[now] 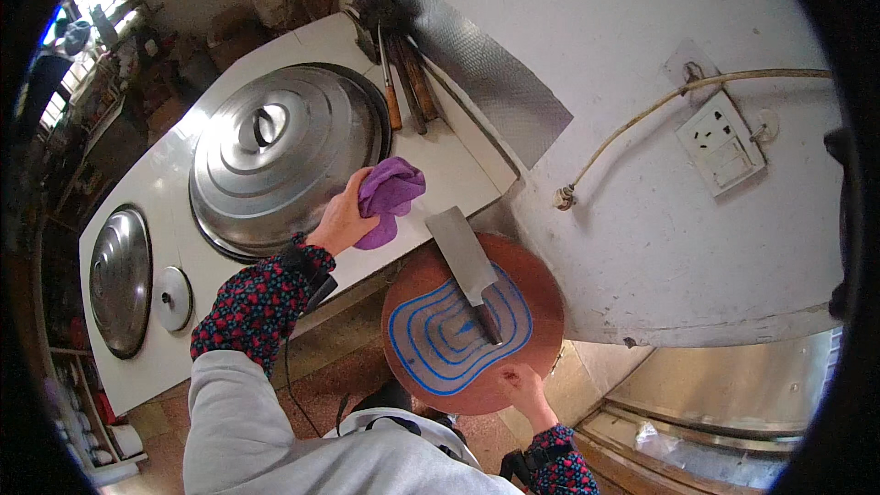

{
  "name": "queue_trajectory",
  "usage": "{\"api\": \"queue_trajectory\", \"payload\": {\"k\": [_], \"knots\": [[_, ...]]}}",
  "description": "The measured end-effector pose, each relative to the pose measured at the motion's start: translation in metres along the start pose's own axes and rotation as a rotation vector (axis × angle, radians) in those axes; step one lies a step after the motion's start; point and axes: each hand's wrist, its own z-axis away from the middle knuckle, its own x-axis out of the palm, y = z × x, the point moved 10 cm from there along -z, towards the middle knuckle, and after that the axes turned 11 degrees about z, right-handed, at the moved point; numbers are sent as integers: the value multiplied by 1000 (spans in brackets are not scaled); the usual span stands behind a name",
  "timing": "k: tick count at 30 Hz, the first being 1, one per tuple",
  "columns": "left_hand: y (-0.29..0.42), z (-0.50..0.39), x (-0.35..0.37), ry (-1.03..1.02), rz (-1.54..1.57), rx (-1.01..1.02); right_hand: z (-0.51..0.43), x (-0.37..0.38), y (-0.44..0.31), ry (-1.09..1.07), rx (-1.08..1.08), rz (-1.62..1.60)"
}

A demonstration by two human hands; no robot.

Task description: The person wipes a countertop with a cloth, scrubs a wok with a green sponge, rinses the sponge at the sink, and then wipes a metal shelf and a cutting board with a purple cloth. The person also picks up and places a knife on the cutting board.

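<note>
My left hand (346,221) grips a bunched purple cloth (389,192) above the white tiled counter (447,165), close to the large domed metal lid (302,165). In front of me is a round reddish-brown board or tabletop (536,268). A flexible cutting mat with blue curved lines (433,350) lies on it. Across the mat rests a cleaver (462,258), its dark handle towards me and its blade reaching past the far rim. My right hand (526,388) is at the near right rim of the round top, its fingers curled; whether they grip the rim is unclear.
Long-handled tools (405,86) stand in the counter's back corner. Further left lie a second metal lid (122,282) and a small pale lid (172,298). On the white wall at right are a socket plate (722,141) and a hanging hose (625,127).
</note>
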Motion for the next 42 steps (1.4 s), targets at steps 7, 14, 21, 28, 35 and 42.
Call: {"api": "queue_trajectory", "payload": {"k": [7, 14, 21, 28, 35, 42], "knots": [[-58, 1, 61, -353, -538, -191, -27, 17, 3, -4, -45, 159], [-54, 13, 58, -335, -500, -81, -62, 21, -1, 132, -99, 334], [-32, 39, 38, -291, -400, 16, -104, 31, -29, 218, -125, 597], [-41, 58, 25, -276, -376, 27, -132, 47, -26, 132, -37, 688], [-46, 26, 50, -272, -416, 89, -122, 35, -16, 209, 53, 413], [-63, 0, 81, -365, -606, -62, -42, 4, -6, 202, 98, 301]]}}
